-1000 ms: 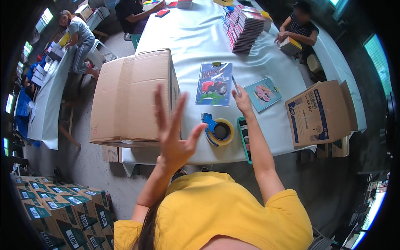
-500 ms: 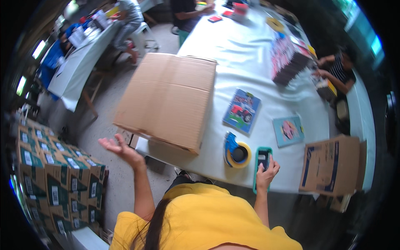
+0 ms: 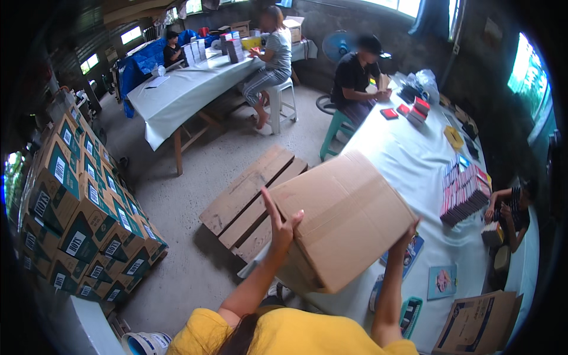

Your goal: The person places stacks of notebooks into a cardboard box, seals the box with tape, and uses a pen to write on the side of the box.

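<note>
A large brown cardboard box [image 3: 349, 219] is held tilted between my two hands, over the near left end of the white-covered table [image 3: 393, 168]. My left hand [image 3: 283, 225] presses on its left side with the fingers stretched. My right hand [image 3: 407, 234] grips its right edge, the fingers partly hidden. Beside my right forearm lies a green tray [image 3: 410, 316] with something dark in it. A blue notebook [image 3: 413, 254] shows partly behind that arm. Farther right lies a teal notebook [image 3: 442, 281].
A wooden pallet [image 3: 248, 192] lies on the floor beyond the box. Stacked cartons [image 3: 89, 225] stand at left. An open carton [image 3: 476, 322] sits at the near right, and piled books [image 3: 466, 192] are on the table. Several people work at the tables.
My right hand has left the green tray, and both hands now hold the box. It has been turned and tilted. The view has swung up and left, showing the pallet.
</note>
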The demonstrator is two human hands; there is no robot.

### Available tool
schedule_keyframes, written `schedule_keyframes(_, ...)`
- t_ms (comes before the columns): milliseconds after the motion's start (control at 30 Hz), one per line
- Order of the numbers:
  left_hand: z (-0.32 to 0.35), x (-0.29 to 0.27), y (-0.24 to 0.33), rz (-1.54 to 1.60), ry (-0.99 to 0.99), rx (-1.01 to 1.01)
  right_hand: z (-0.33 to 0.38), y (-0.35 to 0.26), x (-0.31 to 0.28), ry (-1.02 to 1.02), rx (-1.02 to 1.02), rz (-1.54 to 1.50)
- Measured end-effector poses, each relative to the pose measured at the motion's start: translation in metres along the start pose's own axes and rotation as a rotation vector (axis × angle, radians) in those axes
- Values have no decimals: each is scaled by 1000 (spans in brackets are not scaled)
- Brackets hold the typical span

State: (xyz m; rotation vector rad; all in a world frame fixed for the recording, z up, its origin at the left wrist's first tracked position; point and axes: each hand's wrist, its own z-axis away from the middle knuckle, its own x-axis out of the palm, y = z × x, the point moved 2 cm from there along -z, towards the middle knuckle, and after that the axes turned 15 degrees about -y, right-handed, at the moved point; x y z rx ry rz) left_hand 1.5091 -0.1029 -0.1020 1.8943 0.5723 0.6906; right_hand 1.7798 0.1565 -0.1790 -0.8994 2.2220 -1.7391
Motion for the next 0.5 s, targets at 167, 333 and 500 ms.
schedule_keyframes(167,-119,-52,-16,232,-617,-227,158,-71,85,301,92,-96)
schedule_keyframes(333,-121,-67,-52,386,-546,-372,163,-70,100,206,179,57)
schedule_keyframes(500,-11,-139,-96,479,-522,-737,64,-34,74,38,31,-189)
